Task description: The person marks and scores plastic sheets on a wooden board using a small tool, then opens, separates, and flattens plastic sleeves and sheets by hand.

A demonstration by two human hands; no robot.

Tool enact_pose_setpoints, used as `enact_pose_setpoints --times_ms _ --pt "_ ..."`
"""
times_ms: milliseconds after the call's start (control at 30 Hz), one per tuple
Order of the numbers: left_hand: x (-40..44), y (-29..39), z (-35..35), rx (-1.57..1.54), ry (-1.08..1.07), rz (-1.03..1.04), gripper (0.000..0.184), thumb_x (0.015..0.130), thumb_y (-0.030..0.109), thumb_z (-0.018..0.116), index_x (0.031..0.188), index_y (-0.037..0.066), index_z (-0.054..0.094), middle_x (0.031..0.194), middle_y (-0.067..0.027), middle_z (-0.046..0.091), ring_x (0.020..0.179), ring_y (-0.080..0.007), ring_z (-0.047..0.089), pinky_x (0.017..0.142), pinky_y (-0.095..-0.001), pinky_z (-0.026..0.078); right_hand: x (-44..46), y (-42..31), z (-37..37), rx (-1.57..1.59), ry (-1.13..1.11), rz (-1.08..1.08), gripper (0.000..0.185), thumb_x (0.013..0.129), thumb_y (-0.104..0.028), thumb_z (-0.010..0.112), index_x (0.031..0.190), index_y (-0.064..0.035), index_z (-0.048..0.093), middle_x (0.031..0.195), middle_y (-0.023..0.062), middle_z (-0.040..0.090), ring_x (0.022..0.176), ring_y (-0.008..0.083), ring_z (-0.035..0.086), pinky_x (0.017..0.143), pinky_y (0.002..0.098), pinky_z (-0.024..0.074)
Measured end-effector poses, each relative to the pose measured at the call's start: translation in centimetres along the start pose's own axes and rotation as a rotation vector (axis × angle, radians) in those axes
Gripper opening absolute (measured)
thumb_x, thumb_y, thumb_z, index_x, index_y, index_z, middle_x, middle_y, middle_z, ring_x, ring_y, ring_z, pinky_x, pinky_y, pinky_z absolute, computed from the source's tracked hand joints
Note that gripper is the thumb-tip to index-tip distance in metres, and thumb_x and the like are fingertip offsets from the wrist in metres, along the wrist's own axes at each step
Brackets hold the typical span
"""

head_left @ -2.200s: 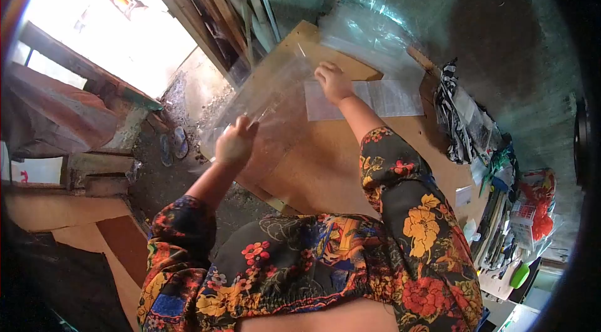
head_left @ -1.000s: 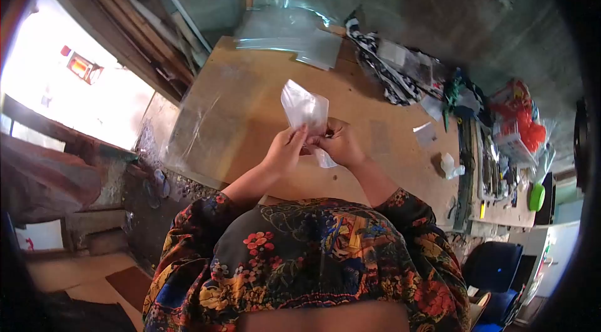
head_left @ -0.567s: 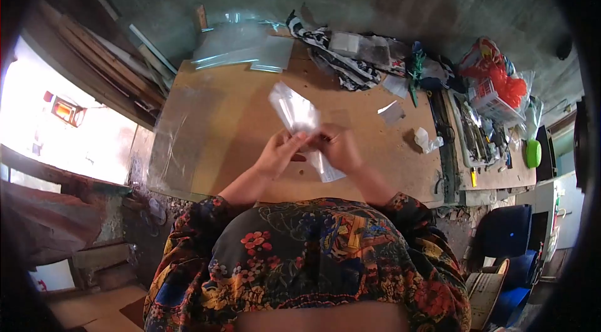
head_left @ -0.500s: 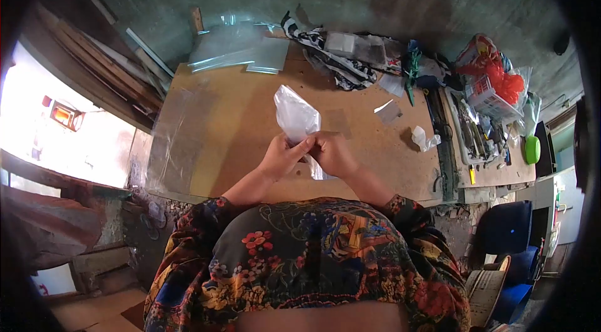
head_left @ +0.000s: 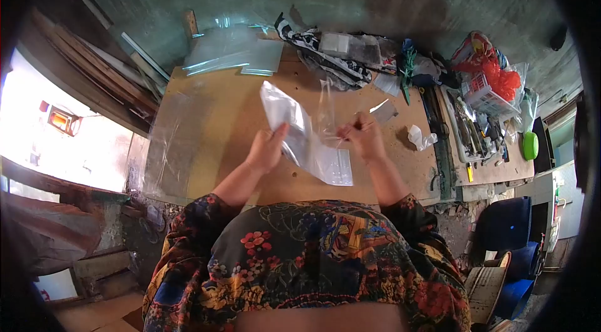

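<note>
Held in my left hand (head_left: 267, 149) is a bundle of clear plastic sheets (head_left: 303, 135), its top tilted to the left and its lower end spread out to the right. My right hand (head_left: 365, 136) pinches a thin transparent plastic piece (head_left: 327, 113), which stands up just right of the bundle. Both hands are above the brown board tabletop (head_left: 238, 125). Flat on its left side lies a large clear sheet (head_left: 172, 138). At the back left rests a stack of clear sheets (head_left: 231, 53).
Black-and-white cloth (head_left: 338, 69) lies along the back edge. To the right are crumpled white paper (head_left: 421, 138), a tray of tools (head_left: 469, 128), a white basket with red plastic (head_left: 491, 97) and a green object (head_left: 530, 145). A blue chair (head_left: 504, 222) stands at the lower right.
My hands, together on the bundle half a second ago, have moved apart. My right hand has gone right and up with the thin plastic piece, and the bundle has spread out.
</note>
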State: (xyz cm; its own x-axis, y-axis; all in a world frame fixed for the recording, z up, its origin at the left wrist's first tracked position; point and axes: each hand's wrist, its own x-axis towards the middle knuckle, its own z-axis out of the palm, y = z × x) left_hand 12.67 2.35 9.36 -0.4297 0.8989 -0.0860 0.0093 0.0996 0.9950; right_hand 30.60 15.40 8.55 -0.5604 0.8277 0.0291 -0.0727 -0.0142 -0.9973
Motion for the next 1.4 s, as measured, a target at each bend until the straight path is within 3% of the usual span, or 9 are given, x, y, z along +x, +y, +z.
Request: enact_pose_setpoints --times_ms 367,533,600,733,800,900,1200,1267,1400 --pt "14.3 -7.4 -15.3 -0.451 0.652 -0.207 0.035 0.089 0.035 0.045 0.107 0.005 0.048 0.079 -0.0093 0.053 0.066 -0.0179 0.051 0.051 -0.0303 0.042 0.1 -1.9 -9.9 0.305 0.871 -0.401 0.012 0.082 -0.008 0.057 0.087 -0.0066 0.046 0.086 0.0065 0.058 0.080 0.0177 0.059 0.071 0.0322 0.0495" --pt "16.6 -9.2 -14.1 -0.495 0.525 -0.769 0.041 0.083 0.036 0.052 0.114 0.011 0.038 0.101 -0.0153 0.049 0.072 -0.0262 0.055 0.051 -0.0289 0.043 -2.0 -3.2 -7.1 0.150 0.606 -0.281 0.008 0.082 -0.001 0.050 0.088 -0.0053 0.048 0.076 0.0077 0.056 0.078 0.0206 0.060 0.071 0.0329 0.0505" --pt "14.6 -8.3 -9.6 -0.501 0.514 -0.647 0.054 0.079 0.040 0.055 0.121 0.011 0.037 0.114 -0.0159 0.045 0.087 -0.0288 0.055 0.062 -0.0313 0.044 -2.7 -4.7 -4.8 0.329 0.445 -0.155 0.007 0.082 -0.002 0.049 0.088 -0.0052 0.048 0.074 0.0079 0.056 0.075 0.0215 0.059 0.069 0.0341 0.0508" --pt "8.2 -3.2 -0.2 -0.439 -0.446 0.163 0.068 0.080 0.044 0.051 0.131 0.006 0.030 0.129 -0.0111 0.038 0.112 -0.0249 0.042 0.089 -0.0380 0.037 -2.2 -4.8 -1.8 0.724 -0.037 -0.004 0.014 0.082 0.000 0.044 0.092 -0.0043 0.052 0.078 0.0094 0.057 0.065 0.0252 0.060 0.066 0.0394 0.0523" --pt "5.8 -0.5 1.1 -0.227 -0.569 0.350 0.054 0.083 0.033 0.054 0.124 0.001 0.039 0.123 -0.0105 0.044 0.110 -0.0195 0.045 0.091 -0.0347 0.037 -1.4 -4.8 -0.8 0.784 -0.059 -0.031 0.013 0.082 0.000 0.044 0.091 -0.0046 0.052 0.076 0.0091 0.056 0.066 0.0253 0.060 0.066 0.0393 0.0520" --pt "3.9 2.8 0.9 0.050 -0.726 0.169 0.037 0.081 0.020 0.060 0.110 -0.001 0.051 0.104 -0.0077 0.057 0.096 -0.0155 0.054 0.083 -0.0288 0.043 -0.7 -4.5 0.5 0.894 -0.079 -0.111 0.009 0.083 -0.002 0.043 0.087 -0.0060 0.051 0.073 0.0086 0.056 0.071 0.0254 0.060 0.066 0.0373 0.0512" --pt "2.2 1.3 2.1 0.555 -0.141 0.111 0.023 0.072 0.019 0.069 0.068 0.000 0.057 0.070 -0.0111 0.059 0.062 -0.0200 0.058 0.057 -0.0310 0.044 0.1 0.6 -0.4 0.643 0.218 -0.149 0.011 0.082 -0.001 0.051 0.090 -0.0083 0.050 0.087 0.0042 0.056 0.077 0.0192 0.058 0.069 0.0314 0.0470" --pt "2.4 -0.1 2.4 0.578 -0.056 0.224 0.025 0.071 0.021 0.069 0.067 0.000 0.055 0.068 -0.0120 0.057 0.062 -0.0235 0.057 0.057 -0.0328 0.044 0.7 1.1 0.2 0.204 0.779 -0.537 0.015 0.078 -0.005 0.060 0.088 -0.0062 0.050 0.076 0.0027 0.052 0.065 0.0153 0.053 0.061 0.0248 0.0430" --pt "1.9 -0.4 3.5 0.668 0.129 0.490 0.023 0.070 0.019 0.068 0.071 0.001 0.053 0.069 -0.0129 0.054 0.065 -0.0307 0.056 0.057 -0.0380 0.044 -2.3 0.7 0.2 -0.521 0.436 -0.472 0.024 0.076 -0.009 0.065 0.094 -0.0029 0.050 0.076 0.0026 0.055 0.066 0.0102 0.051 0.059 0.0223 0.0420"
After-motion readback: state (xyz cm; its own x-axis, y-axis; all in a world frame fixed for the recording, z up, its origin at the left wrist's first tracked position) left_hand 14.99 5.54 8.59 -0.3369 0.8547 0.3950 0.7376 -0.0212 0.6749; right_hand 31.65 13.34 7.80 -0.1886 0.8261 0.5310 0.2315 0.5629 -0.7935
